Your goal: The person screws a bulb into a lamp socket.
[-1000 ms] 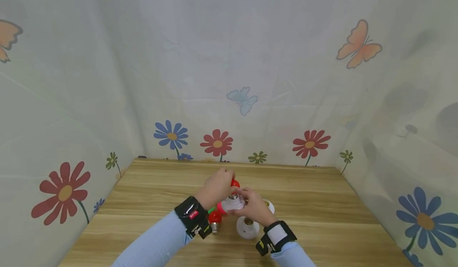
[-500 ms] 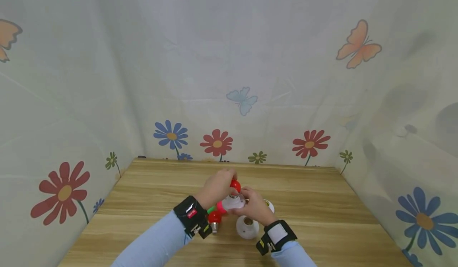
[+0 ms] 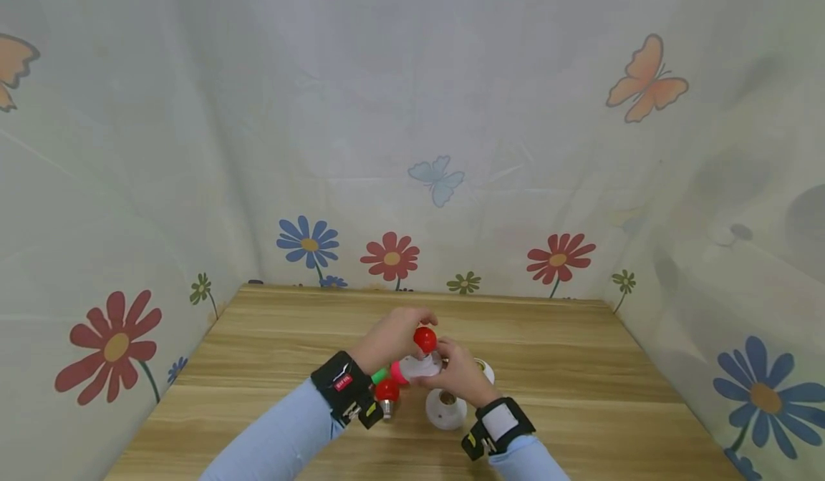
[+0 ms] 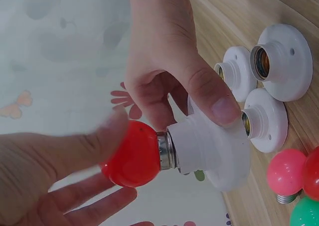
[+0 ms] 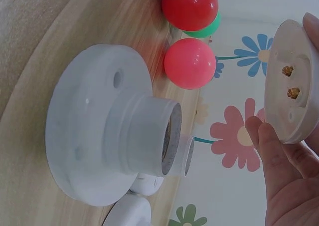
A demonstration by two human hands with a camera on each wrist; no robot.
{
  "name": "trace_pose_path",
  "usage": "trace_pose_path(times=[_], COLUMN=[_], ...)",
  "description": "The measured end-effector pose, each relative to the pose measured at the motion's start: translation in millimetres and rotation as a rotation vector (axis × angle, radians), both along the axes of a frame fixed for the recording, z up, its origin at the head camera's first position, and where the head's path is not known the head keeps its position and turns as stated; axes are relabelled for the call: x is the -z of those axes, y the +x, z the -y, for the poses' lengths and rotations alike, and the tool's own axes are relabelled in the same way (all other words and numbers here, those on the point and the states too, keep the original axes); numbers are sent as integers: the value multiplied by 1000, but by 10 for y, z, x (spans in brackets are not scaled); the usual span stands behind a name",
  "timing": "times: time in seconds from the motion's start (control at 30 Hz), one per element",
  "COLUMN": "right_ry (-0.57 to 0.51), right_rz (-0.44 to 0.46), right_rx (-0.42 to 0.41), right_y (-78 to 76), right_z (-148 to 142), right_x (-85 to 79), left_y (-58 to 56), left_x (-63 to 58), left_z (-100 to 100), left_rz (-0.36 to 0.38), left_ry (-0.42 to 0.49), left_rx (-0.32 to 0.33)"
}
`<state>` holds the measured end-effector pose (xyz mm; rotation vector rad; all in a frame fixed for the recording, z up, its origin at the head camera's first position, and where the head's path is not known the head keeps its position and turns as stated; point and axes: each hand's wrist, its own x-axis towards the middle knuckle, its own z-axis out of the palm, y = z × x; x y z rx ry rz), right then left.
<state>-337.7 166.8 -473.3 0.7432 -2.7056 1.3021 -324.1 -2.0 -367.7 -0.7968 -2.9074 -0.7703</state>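
Note:
My left hand (image 3: 389, 338) has its thumb and fingers around a round red light bulb (image 4: 133, 156); the thumb looks blurred in the left wrist view. The bulb's metal screw base sits partly inside the collar of a white lamp holder (image 4: 224, 158), with some thread showing. That holder is gripped by my right hand (image 3: 460, 375), thumb on its round base, and held up off the table. In the right wrist view, the holder's underside (image 5: 284, 61) shows brass screws beside my right fingers (image 5: 279, 161).
More white lamp holders (image 3: 446, 409) stand on the wooden table (image 3: 290, 366), to the right and below my hands. Another red bulb (image 3: 387, 391), a pink bulb (image 4: 285, 172) and a green bulb (image 4: 306, 213) lie clustered on the left. A patterned curtain (image 3: 361, 123) surrounds the table.
My left fingers have shifted around the top of the red bulb, leaving more of it visible. The bulb appears turned or seated slightly differently; my right hand and the lamp holder stay nearly still.

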Motion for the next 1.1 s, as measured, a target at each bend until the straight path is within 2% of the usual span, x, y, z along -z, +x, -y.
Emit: trace_pose_path(times=[0.07,0.27,0.37,0.53,0.63,0.8,1.1], right_ry=[-2,-2,12,11,4,1,15], right_rz=[0,-6,-16,-8,-18,-53,-27], right_rx=[4,12,15,7,1,-4,0], right_y=[5,13,9,11,24,24,25], right_z=[-1,13,20,20,19,22,29], right_x=[-6,-10,0,-17,-25,-3,-25], left_y=[0,16,26,8,-8,-17,-15], left_x=[5,57,81,85,65,49,31], left_z=[-5,-23,-24,-23,-17,3,5], left_rz=[-10,-114,-139,-98,-63,-44,-2], left_ry=[-18,-115,-133,-104,-81,-44,-38], left_rx=[-14,-84,-101,-81,-41,29,52])
